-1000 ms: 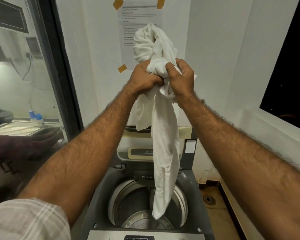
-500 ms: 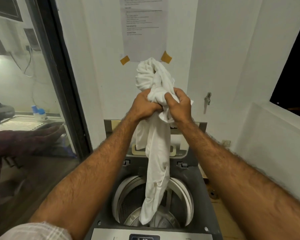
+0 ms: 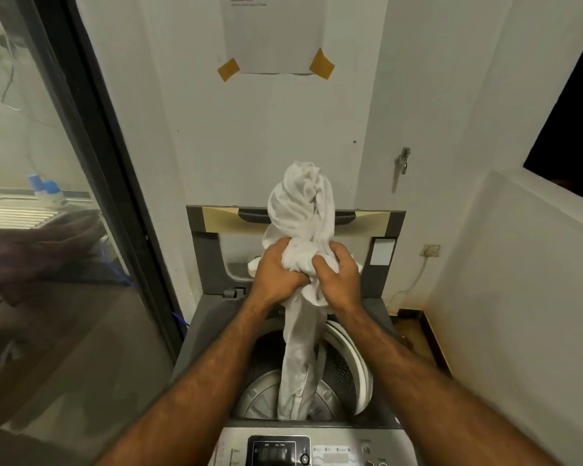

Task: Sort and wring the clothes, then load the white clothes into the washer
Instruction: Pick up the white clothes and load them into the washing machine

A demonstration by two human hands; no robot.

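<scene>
A white garment [image 3: 302,210] is bunched above my fists and hangs in a long tail down into the open drum [image 3: 345,371] of a grey top-loading washer [image 3: 206,331]. My left hand [image 3: 276,274] and my right hand [image 3: 337,280] are side by side, both closed tight on the middle of the cloth, just above the tub's back rim. The tail's lower end reaches the metal floor of the drum. The washer's lid [image 3: 216,218] stands upright against the wall behind my hands.
The washer's control panel [image 3: 278,450] is at the bottom edge. A glass door with a dark frame [image 3: 98,156] runs along the left. A wall tap [image 3: 403,161] and a socket [image 3: 431,250] are at the right, beside a white ledge [image 3: 532,230]. A taped notice [image 3: 273,35] hangs above.
Both hands have come down with the white garment from in front of the notice to just above the washer opening; its tail now hangs deeper into the drum.
</scene>
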